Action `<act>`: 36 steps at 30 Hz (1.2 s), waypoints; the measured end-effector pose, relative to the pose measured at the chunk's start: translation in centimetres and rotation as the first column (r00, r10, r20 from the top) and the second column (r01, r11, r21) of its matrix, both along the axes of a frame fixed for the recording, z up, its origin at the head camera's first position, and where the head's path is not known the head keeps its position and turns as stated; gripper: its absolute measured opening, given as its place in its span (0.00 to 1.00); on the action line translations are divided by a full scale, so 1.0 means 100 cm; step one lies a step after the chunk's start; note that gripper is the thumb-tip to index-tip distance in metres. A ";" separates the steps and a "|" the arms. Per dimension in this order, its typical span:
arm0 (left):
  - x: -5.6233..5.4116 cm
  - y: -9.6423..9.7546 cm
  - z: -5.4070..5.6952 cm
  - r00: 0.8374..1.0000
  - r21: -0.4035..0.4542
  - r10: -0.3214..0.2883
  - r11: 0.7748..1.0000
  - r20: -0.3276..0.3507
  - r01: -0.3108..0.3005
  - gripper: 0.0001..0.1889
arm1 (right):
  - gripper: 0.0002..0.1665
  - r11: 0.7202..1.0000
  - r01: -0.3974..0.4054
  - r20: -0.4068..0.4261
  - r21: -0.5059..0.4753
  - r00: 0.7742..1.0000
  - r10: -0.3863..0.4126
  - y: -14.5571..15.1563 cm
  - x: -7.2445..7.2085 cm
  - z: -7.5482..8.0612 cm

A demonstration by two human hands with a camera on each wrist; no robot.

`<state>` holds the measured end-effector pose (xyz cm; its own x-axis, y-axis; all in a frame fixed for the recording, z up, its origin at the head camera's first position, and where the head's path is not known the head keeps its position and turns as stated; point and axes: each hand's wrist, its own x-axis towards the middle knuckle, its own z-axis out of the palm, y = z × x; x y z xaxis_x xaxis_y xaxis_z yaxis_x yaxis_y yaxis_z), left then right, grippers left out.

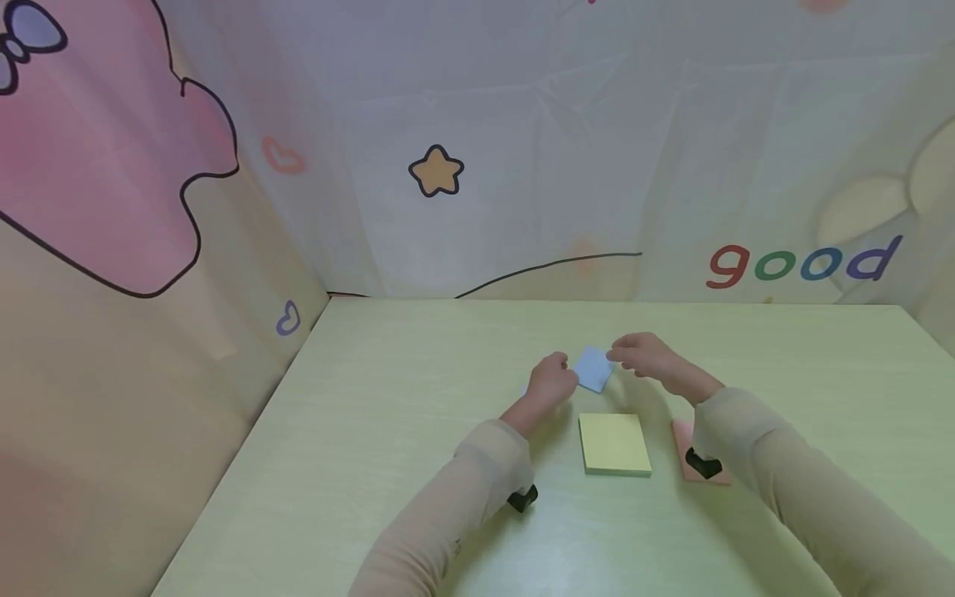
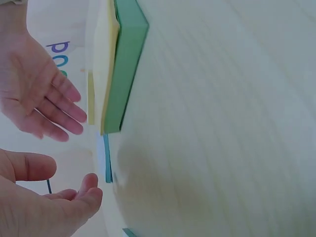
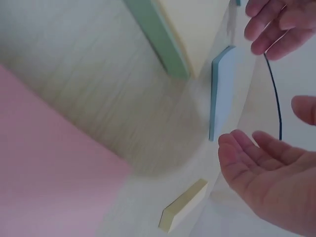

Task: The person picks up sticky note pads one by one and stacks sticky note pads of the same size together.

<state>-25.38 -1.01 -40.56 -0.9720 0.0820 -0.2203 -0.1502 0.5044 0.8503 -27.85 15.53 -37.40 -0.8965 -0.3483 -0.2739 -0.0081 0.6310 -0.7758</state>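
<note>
Both arms reach from the near side over the bench (image 1: 373, 431), the left sleeve (image 1: 448, 506) slanting far and right, the right sleeve (image 1: 806, 481) slanting far and left, so the hands face each other. The left hand (image 1: 548, 385) is just left of the blue pad (image 1: 594, 370); its fingers are loosely bent, the thumb apart from them, with nothing pinched. The right hand (image 1: 660, 363) is at the pad's right corner, palm inward, fingers slightly curved and thumb held away, likewise gripping nothing; whether its fingertips touch the corner I cannot tell. The blue pad lies flat between the hands, turned corner-on.

On the far wall (image 1: 507, 207), to the right, the word "good" (image 1: 802, 264) reads in red, green, blue and purple letters; a yellow star (image 1: 436, 171) is printed farther left. The pads' visible surfaces look plain.

Nearer than the blue pad lies a yellow pad (image 1: 615, 444) with a green edge; to its right, a pink pad (image 1: 682, 448) is partly under the right sleeve. The right wrist view also shows a small yellow block (image 3: 185, 205) right of the blue pad.
</note>
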 end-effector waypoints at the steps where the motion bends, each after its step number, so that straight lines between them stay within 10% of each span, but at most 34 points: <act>1: 0.001 0.001 0.001 1.000 0.014 0.002 1.000 0.013 -0.002 0.26 | 0.33 1.000 0.000 -0.008 0.017 1.000 0.001 0.000 -0.001 0.000; 17: 0.004 0.008 0.002 0.971 0.310 0.103 0.935 0.217 -0.169 0.28 | 0.33 0.995 -0.087 -0.068 0.051 0.994 0.091 0.004 -0.022 -0.025; 36: 0.008 0.011 0.002 0.970 0.316 0.125 0.930 0.206 -0.187 0.24 | 0.31 0.997 -0.063 -0.104 0.038 0.992 0.067 0.003 -0.021 -0.026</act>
